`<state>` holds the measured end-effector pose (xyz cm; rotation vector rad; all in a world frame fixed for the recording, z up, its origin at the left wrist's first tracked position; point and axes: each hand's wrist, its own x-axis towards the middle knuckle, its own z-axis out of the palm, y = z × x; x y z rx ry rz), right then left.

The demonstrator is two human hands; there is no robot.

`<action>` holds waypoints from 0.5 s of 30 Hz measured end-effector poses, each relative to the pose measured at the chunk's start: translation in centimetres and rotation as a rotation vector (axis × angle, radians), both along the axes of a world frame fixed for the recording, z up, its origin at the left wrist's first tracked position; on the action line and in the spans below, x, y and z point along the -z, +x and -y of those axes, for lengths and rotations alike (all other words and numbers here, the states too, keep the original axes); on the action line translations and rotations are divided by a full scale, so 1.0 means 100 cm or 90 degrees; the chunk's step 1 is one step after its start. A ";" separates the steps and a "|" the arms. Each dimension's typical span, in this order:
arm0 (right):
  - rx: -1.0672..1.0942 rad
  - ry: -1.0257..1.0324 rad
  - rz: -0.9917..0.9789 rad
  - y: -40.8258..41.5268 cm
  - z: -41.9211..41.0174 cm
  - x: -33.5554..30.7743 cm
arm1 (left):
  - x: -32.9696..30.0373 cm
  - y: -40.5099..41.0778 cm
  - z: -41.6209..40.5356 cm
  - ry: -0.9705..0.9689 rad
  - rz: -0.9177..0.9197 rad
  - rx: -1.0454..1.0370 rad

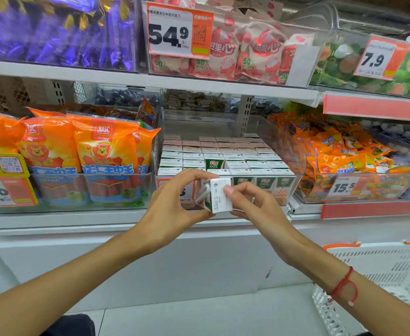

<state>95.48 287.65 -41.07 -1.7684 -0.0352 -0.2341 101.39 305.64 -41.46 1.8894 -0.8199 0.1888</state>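
Observation:
A small white-and-green juice carton [219,196] is held in front of the lower shelf, tilted so its white top with printed date faces me. My left hand [172,204] grips its left side with curled fingers and thumb. From the right, my right hand [252,204] pinches the same carton, thumb on the white top. Behind it, a clear bin [298,163] holds several rows of the same cartons [223,156], white tops up, green fronts toward me.
Orange sausage packs [77,146] fill the bin to the left, orange snack bags [344,146] the bin to the right. Above is a shelf with purple candies [53,30] and pink-white packets [247,52]. A white plastic basket [381,275] stands at lower right on the floor.

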 end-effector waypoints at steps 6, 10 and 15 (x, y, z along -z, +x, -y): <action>-0.033 -0.050 0.021 0.001 0.004 0.003 | 0.002 0.004 0.001 -0.006 -0.054 0.021; -0.114 -0.163 0.058 -0.001 0.004 0.007 | -0.001 0.009 0.002 -0.135 -0.280 0.006; -0.097 -0.206 0.118 0.000 0.003 0.004 | -0.001 0.011 0.002 -0.217 -0.488 0.043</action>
